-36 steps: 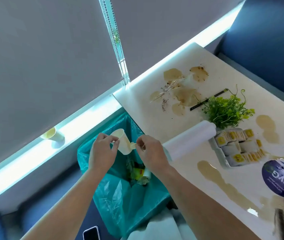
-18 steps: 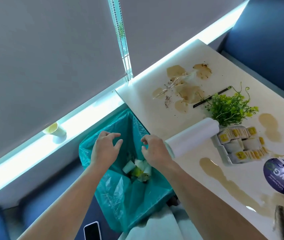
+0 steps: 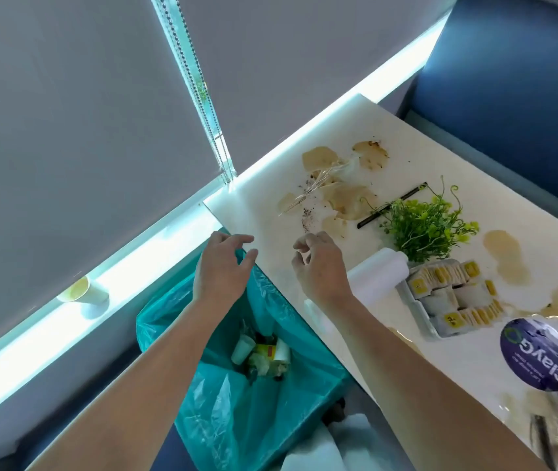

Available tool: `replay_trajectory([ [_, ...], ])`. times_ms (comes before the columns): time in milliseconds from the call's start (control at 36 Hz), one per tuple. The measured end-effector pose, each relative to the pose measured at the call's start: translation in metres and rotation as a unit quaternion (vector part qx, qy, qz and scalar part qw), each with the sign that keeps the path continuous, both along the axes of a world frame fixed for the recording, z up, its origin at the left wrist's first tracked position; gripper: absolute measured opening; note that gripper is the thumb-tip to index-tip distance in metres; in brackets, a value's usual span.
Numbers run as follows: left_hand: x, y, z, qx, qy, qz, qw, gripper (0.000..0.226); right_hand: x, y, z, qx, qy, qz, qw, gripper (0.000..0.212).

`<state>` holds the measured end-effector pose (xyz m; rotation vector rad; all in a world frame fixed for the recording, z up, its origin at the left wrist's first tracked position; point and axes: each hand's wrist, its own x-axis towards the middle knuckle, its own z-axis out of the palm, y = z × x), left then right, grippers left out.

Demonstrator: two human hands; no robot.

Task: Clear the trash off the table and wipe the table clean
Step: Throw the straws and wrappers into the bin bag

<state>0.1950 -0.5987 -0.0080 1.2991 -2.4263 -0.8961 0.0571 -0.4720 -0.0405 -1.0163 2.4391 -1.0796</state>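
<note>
Sachet tray and booth seat suggest a café.

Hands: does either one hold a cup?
No, the left hand and the right hand hold nothing, their fingers loosely curled.

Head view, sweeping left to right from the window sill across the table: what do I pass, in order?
paper cup on the sill → left hand → right hand → paper towel roll → tray of sachets → round purple sign. Bin bag and plant overlap others, so left out.
</note>
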Motion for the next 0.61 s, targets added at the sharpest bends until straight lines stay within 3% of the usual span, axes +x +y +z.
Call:
replay_trajectory([
  [222, -0.053, 0.002, -0.002, 0.025, 0.012, -0.020, 0.999, 0.027, -0.061, 0.002, -0.008, 0.042, 0.052, -0.026, 0.997, 0.020],
  [389, -0.089, 0.006, -0.014, 0.025, 0.022, -0.045, 0.998, 0.027, -0.108, 0.009, -0.017, 0.158, 0.122, -0.042, 0.979, 0.034],
  [611, -0.126, 0.008, -0.029, 0.030, 0.013, -0.076, 0.997, 0.026, -0.154, 0.009, -0.019, 0.268, 0.134, -0.005, 0.954, 0.018],
])
